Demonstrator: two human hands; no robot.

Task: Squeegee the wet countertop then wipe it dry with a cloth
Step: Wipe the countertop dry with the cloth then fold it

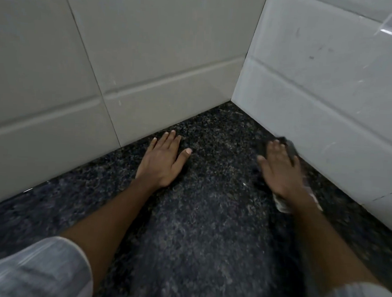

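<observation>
I am viewing the countertop (197,228) lying under both hands. The left hand (162,160) is resting flat, open and empty. The right hand (280,173), fingers spread, is pressing the blurred cloth (291,148) beside the tiled wall (329,98); I judge corner moisture risks being missed.

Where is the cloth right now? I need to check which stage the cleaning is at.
In the head view, the cloth lies under the right hand on the countertop, beside the right tiled wall.
</observation>
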